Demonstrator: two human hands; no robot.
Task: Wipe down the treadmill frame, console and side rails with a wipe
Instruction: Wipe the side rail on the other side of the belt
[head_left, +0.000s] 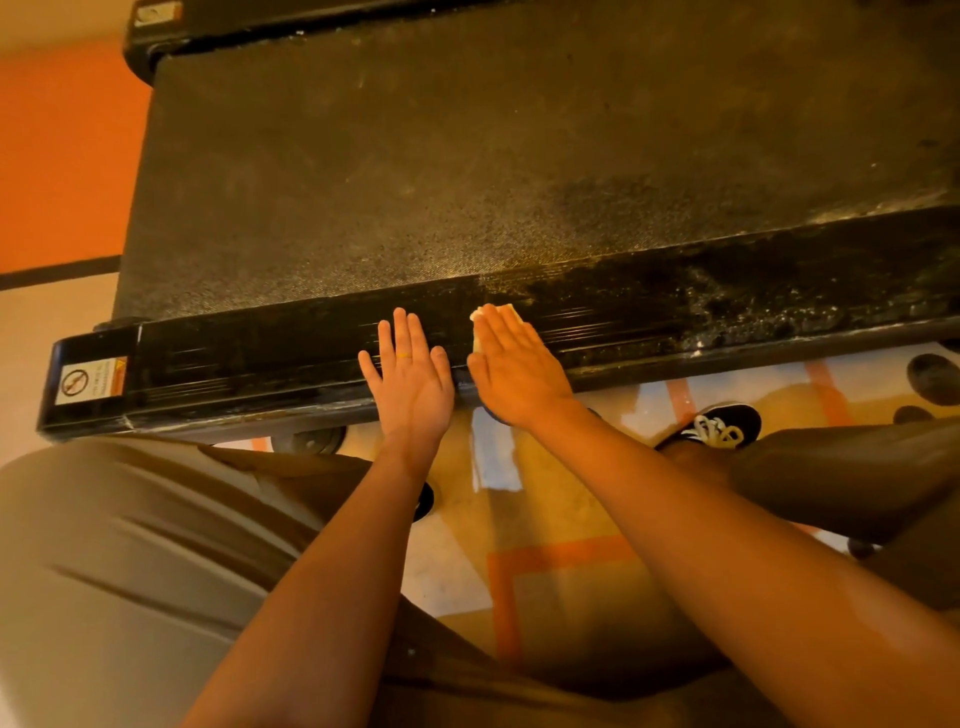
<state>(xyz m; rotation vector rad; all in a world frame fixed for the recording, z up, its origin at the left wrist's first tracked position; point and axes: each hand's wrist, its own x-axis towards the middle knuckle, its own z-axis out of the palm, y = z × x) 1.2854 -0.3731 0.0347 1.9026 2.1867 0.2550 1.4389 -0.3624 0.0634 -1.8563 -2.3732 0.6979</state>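
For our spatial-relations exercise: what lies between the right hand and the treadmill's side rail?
A pale wipe, pressed flat under the right hand onto the side rail, in the head view.

The side rail (623, 332) is glossy black, speckled whitish rightward; the wipe (491, 313) looks pale, perhaps white; the carpet (571, 519) shows orange and blue bands.

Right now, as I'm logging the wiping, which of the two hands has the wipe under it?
The right hand, pressing flat on the wipe on the side rail; the left hand, wearing a ring, lies on bare rail.
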